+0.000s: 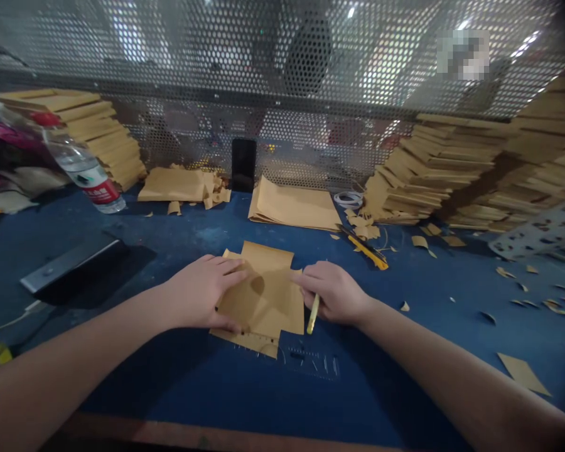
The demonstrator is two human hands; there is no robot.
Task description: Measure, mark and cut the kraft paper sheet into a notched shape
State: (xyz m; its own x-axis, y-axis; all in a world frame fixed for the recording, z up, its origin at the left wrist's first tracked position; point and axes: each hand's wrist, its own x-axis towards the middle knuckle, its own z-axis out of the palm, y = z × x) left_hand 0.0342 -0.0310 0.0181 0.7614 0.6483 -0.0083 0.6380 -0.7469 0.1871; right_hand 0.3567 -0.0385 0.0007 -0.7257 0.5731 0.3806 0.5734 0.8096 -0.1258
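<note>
Paper lies folded on the blue table, between the hands. Left hand rests spread on its left side; right hand is curled round a slim yellow tool at its right edge. A clear ruler overlaps the near edge. Just beyond lie a cutter and a sheaf, with a phone behind; a bottle stands far left, scraps lie right.

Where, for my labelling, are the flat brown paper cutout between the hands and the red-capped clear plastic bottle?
Brown paper cutout (267,296): head view, its middle.
Clear plastic bottle (90,177): head view, its label.
</note>
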